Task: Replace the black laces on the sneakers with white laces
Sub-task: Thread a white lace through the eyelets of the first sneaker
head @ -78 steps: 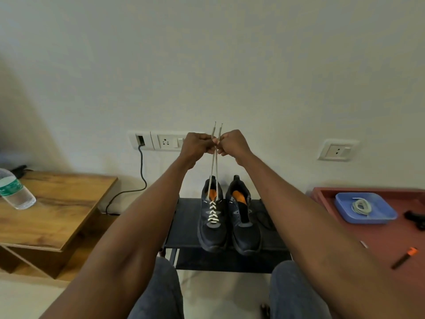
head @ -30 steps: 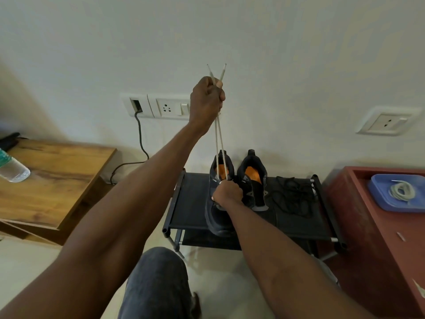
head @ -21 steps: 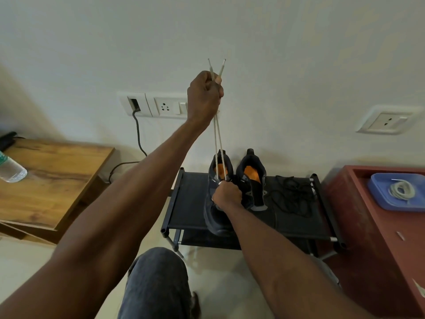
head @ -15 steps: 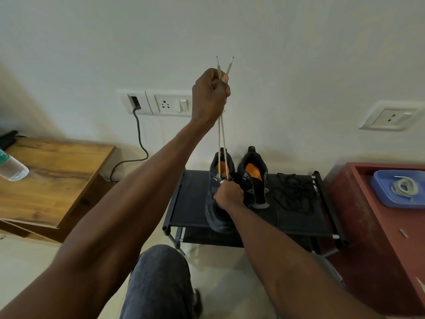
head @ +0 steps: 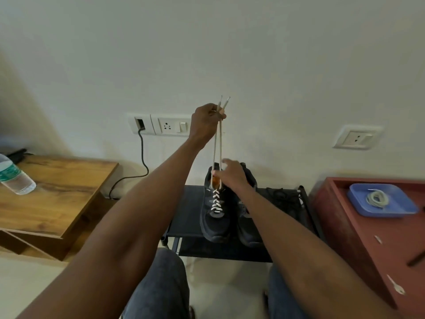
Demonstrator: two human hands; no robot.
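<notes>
Both lace ends [head: 220, 139] in raised left hand [head: 205, 122]

We take this for a room in a home — a plain painted wall [head: 253, 54] with switch sockets [head: 170, 127], a low shoe rack [head: 186, 210] holding sneakers [head: 215, 217], a wooden side table [head: 57, 187] and a tiled floor [head: 23, 279].

A plain off-white painted wall [head: 230, 42] forms the backdrop. It carries a white switch-and-socket panel [head: 161, 126] with a dark cable [head: 143, 157] plugged in, and a separate white socket plate [head: 356, 140]. A brown wooden side table [head: 57, 192] stands left, a low black fabric-shelf rack [head: 186, 212] centre, a reddish-brown cabinet [head: 368, 245] right. The floor is pale tile [head: 23, 279].
</notes>
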